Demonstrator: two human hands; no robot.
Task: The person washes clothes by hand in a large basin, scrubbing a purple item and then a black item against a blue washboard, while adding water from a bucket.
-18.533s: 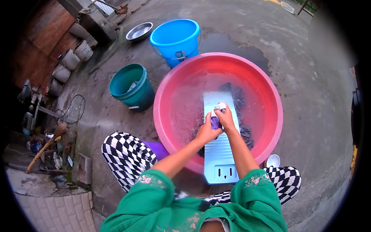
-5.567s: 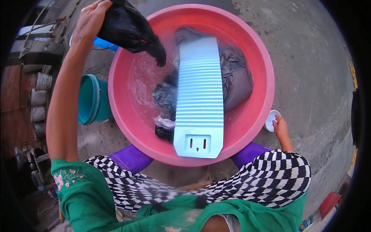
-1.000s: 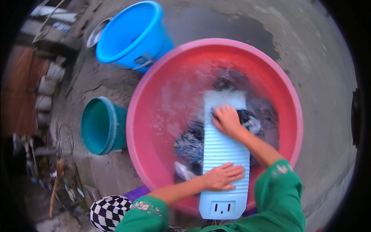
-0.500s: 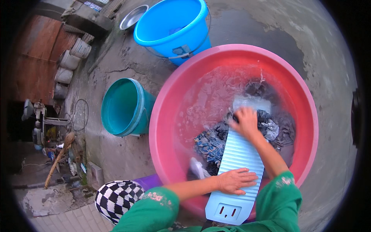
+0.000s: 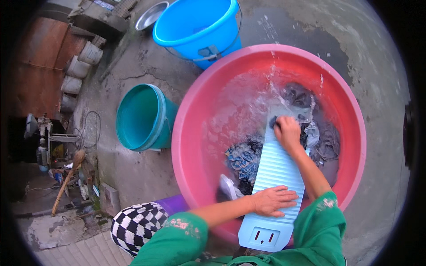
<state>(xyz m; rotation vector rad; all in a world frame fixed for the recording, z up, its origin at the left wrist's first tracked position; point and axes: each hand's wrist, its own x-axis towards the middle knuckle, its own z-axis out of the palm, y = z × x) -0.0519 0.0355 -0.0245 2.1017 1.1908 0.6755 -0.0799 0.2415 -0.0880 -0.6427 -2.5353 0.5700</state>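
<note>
A light blue washboard (image 5: 276, 170) leans in a large pink basin (image 5: 195, 177) of sudsy water, its near end against the basin's near rim. My left hand (image 5: 274, 201) lies flat on the lower ridges, fingers stretched out. Farther up the board, my right hand (image 5: 288, 133) is closed over a dark cloth (image 5: 273, 121), mostly hidden under the fingers. Wet clothes surround the board: a blue patterned garment (image 5: 244, 162) on its left, a grey garment (image 5: 326, 144) on its right and a dark one (image 5: 298, 95) beyond its far end. A whitish object (image 5: 228, 186) sits at the left, its kind unclear.
A teal bucket (image 5: 160, 128) stands left of the basin. Beyond it are a bright blue bucket (image 5: 233, 40) and a metal bowl (image 5: 151, 17). A black-and-white checked cloth (image 5: 135, 224) shows at lower left, near a straw broom (image 5: 69, 181).
My right hand has moved a little farther up the washboard, toward its far end. Water drops now splash over the basin's far rim. My left hand stays on the board.
</note>
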